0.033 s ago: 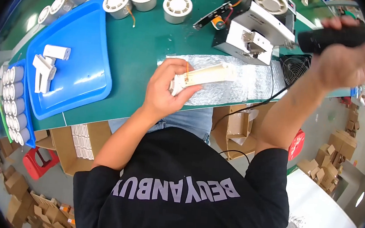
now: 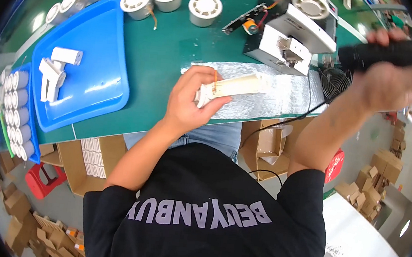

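My left hand [image 2: 189,97] is closed round one end of a long white plastic housing [image 2: 237,86], held above the table's front edge. Its hollow side faces up, and a thin orange wire rises from it near my fingers. Out to the right, my right hand [image 2: 391,79] grips a black electric screwdriver [image 2: 379,53], blurred and lying sideways. The screwdriver's narrow end points left at a white box-shaped screw feeder [image 2: 285,49] with a metal front. Whether its tip touches the feeder is too blurred to tell.
A blue tray [image 2: 121,78] at left carries several white pieces [image 2: 52,74]. White round units with slotted tops [image 2: 205,9] stand along the back. A silvery sheet [image 2: 288,94] covers part of the green table [image 2: 167,45]. A black round fan [image 2: 333,81] and a cable lie at right.
The whole view has shifted very slightly, with table items a little to the right. Both hands keep their holds, and the right hand has moved slightly outward.
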Available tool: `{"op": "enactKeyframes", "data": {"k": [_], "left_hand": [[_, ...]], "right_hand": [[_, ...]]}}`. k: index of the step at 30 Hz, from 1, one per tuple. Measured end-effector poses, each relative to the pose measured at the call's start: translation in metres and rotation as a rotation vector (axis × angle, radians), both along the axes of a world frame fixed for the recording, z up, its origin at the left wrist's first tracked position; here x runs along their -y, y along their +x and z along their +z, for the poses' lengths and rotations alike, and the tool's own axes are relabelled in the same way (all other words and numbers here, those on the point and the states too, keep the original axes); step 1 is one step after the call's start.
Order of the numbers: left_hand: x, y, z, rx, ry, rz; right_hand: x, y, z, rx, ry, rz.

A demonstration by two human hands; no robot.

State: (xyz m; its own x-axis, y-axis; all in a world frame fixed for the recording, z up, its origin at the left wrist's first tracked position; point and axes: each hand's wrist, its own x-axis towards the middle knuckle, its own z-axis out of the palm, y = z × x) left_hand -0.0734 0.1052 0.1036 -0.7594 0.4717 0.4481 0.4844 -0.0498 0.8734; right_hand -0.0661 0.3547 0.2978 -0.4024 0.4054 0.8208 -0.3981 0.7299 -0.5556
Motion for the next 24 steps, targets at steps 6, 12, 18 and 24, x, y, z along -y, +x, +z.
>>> {"op": "enactKeyframes", "data": {"k": [6, 12, 18, 24], "left_hand": [[-0.002, -0.002, 0.0, -0.019, 0.013, -0.012], [0.001, -0.001, -0.001, -0.021, -0.003, 0.005], [0.0, 0.0, -0.002, -0.037, 0.011, 0.017], [0.001, -0.001, 0.0, -0.036, 0.016, 0.022]], "right_hand": [[0.048, 0.021, 0.013, -0.197, -0.54, 1.015], [0.068, 0.003, 0.002, -0.228, -0.516, 0.965], [0.08, 0.0, -0.009, -0.203, -0.499, 0.953], [0.075, 0.003, -0.018, -0.179, -0.482, 0.923]]}}
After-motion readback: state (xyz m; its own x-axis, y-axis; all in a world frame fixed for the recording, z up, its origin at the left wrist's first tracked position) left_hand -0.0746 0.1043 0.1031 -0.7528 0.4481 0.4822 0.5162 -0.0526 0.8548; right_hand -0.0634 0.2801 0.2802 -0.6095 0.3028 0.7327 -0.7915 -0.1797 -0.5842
